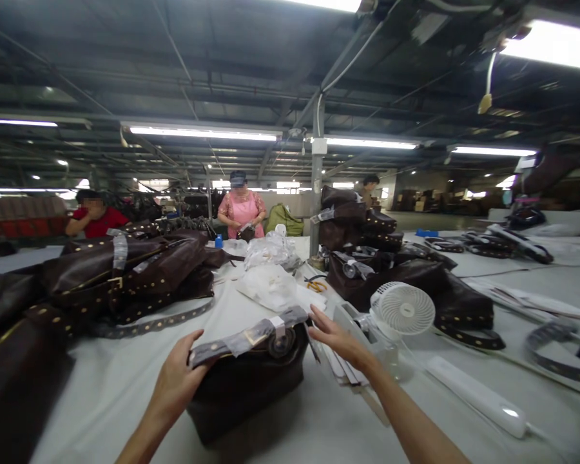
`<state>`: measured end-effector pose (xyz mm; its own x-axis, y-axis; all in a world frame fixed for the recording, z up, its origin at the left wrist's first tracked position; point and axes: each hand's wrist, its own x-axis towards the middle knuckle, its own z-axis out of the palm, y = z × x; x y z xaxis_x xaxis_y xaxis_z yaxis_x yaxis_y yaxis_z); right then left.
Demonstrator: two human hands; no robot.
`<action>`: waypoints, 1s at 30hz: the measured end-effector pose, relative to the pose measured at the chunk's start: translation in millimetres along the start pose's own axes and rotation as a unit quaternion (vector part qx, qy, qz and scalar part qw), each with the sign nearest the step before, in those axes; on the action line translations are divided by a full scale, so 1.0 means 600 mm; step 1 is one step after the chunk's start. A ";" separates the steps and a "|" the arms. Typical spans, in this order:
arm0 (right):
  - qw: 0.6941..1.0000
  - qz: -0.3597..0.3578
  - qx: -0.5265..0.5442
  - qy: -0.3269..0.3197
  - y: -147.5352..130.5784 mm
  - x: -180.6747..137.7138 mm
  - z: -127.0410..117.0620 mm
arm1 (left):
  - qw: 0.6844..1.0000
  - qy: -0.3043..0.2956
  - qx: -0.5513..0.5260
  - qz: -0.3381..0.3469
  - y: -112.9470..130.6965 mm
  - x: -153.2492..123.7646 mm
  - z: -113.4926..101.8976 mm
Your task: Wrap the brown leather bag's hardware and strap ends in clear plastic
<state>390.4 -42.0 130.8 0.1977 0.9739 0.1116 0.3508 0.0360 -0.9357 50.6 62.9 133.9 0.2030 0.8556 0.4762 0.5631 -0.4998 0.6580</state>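
Observation:
A dark brown leather handbag stands on the table in front of me, with a gold zip edge showing at the top. Across its top lies a studded strap, partly wrapped in clear plastic and a white band. My left hand grips the bag's upper left corner at the strap's end, its thumb on top and some fingers hidden. At the upper right corner, my right hand is open, fingers stretched out beside the bag; whether the fingertips touch it I cannot tell.
Brown bags are heaped on the left, and more bags on the right. A white fan, a white power strip, orange-handled scissors and plastic wrapping lie around. Behind the table, a person in a pink apron handles something.

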 end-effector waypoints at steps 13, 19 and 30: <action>0.989 -0.104 0.096 0.042 0.037 0.041 0.034 | 0.997 0.010 0.079 0.021 -0.031 0.048 -0.032; 0.987 -0.101 0.003 0.123 0.011 0.033 0.049 | 0.992 0.003 0.128 -0.003 -0.018 0.054 -0.044; 0.992 -0.014 -0.113 0.046 -0.056 0.077 0.040 | 0.992 -0.014 0.128 -0.014 -0.010 0.046 -0.042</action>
<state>366.0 7.1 159.1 0.2635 0.9484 0.1764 0.5524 0.0015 -0.8336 32.6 86.2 157.8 0.2043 0.8740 0.4408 0.7529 -0.4281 0.4998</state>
